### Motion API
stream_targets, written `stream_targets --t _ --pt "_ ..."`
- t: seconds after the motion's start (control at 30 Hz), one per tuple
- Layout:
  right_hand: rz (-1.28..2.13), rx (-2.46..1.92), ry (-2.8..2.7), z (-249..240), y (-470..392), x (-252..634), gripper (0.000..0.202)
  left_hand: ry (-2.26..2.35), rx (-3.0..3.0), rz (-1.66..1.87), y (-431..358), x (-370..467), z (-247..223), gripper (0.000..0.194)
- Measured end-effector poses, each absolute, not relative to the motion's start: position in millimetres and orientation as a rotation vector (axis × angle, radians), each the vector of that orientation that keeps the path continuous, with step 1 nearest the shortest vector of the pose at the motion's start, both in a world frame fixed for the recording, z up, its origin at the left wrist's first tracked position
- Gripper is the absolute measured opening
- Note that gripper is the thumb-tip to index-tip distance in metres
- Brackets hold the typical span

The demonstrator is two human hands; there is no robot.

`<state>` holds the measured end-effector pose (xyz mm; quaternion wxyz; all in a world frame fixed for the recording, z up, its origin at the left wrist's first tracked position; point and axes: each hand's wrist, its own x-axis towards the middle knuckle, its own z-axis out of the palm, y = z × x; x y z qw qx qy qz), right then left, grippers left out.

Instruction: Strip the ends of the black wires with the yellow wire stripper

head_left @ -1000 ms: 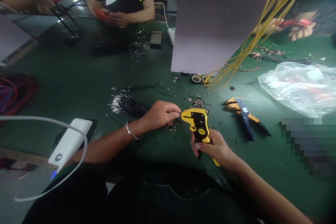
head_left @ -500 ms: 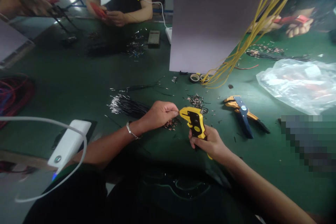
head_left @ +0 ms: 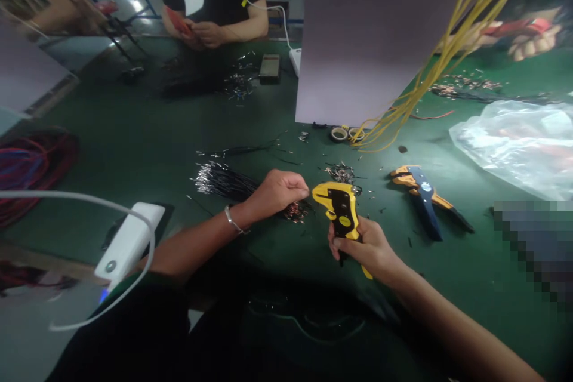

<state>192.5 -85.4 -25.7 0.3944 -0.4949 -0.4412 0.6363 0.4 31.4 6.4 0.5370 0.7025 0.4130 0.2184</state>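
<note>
Right grip [head_left: 367, 245] around yellow-black stripper [head_left: 342, 206]; left grip [head_left: 278, 192] pinched, near black wires [head_left: 230, 182].

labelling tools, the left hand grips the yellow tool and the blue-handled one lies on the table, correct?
Wrong hand: the head view shows the right hand gripping the yellow tool; the blue-handled one does lie on the table.

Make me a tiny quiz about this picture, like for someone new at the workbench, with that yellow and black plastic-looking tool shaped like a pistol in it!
1. Which of the wearer's hands grips the yellow-and-black pistol-shaped tool?
2. True or false: the dark-blue-and-orange two-handled tool lies on the flat green tabletop.
3. What circles the wrist of the left hand?
A) a red rubber band
B) a thin silver-coloured bracelet
C) a black leather watch strap

Key:
1. The right hand
2. True
3. B
</note>
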Motion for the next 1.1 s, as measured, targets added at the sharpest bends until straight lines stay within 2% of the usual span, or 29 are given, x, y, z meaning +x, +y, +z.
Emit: stream_targets --t 0.8,1.1 --pt "1.557 -1.27 -1.133 -26 -86 192 0.015 1.038 1.686 0.521 27 1 1 0.015" --pt "1.605 -1.226 -1.135 -11 -90 192 0.012 1.044 1.682 0.569 31 -2 -2 0.013"
